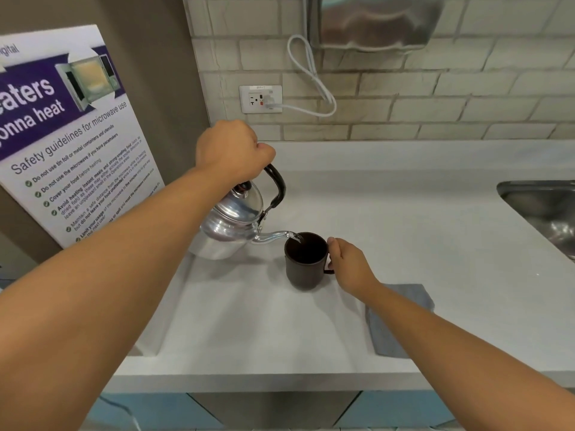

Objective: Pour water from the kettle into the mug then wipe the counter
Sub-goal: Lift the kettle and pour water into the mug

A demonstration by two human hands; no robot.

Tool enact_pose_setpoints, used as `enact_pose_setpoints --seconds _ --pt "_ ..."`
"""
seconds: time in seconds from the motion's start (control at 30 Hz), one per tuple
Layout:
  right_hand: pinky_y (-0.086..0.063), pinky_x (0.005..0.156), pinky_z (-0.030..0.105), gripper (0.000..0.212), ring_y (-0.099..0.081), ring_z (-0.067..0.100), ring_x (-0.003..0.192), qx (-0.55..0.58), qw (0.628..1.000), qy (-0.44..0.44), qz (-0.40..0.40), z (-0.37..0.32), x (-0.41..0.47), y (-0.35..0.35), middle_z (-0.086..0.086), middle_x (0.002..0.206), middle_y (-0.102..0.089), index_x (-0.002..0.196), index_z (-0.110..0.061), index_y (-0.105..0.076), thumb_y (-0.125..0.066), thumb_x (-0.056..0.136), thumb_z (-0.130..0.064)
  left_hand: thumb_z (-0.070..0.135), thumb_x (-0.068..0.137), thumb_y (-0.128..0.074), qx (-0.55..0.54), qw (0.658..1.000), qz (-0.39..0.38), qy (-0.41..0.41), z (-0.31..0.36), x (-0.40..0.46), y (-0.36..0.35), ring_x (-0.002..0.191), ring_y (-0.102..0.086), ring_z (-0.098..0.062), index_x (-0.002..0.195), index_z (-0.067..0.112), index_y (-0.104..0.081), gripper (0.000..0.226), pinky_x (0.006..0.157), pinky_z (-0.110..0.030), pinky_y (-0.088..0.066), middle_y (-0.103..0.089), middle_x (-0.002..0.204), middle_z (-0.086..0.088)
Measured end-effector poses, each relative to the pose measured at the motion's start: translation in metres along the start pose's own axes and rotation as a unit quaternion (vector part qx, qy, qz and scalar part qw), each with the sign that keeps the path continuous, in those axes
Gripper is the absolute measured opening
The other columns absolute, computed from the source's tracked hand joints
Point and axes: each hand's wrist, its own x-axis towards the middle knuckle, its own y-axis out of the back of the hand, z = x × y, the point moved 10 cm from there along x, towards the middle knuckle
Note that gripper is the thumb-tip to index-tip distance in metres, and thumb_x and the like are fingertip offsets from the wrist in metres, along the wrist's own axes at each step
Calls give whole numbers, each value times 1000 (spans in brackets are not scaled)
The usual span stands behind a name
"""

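Observation:
A shiny metal kettle [231, 225] with a black handle hangs tilted over the white counter [404, 244], its spout over the rim of a dark brown mug [303, 269]. Water runs from the spout into the mug. My left hand [230, 150] grips the kettle's handle from above. My right hand [348, 265] holds the mug's handle on its right side; the mug stands on the counter. A grey cloth [389, 331] lies flat on the counter under my right forearm, partly hidden by it.
A steel sink [541, 209] is set into the counter at the right. A microwave safety poster [62, 135] leans at the left. On the tiled wall are a socket [260, 99] with a white cable and a metal dispenser [373, 23] above.

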Motion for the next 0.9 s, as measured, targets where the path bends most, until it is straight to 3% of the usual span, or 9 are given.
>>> enact_pose_setpoints --seconds 0.27,0.5,0.9 --pt "-39 62 33 43 -53 24 71 -6 1000 2 -6 1 1 -1 9 69 -50 72 -8 -45 -26 101 -34 21 71 -53 18 999 4 -26 7 6 7 44 -26 -18 42 12 -35 35 46 -22 -24 -27 43 0" --pt "-40 65 35 45 -61 41 85 -8 1000 1 -2 1 1 0 9 70 -50 73 -5 -47 -26 101 -33 19 69 -53 22 999 4 -38 10 9 13 44 -25 -18 42 12 -35 33 46 -22 -24 -26 42 1" --pt "-42 64 34 52 -63 39 84 -9 1000 -1 13 2 -1 4 7 68 -52 81 5 -54 -26 101 -34 20 69 -52 47 998 1 -45 15 11 16 42 -26 -18 43 14 -33 32 44 -23 -22 -27 42 1"
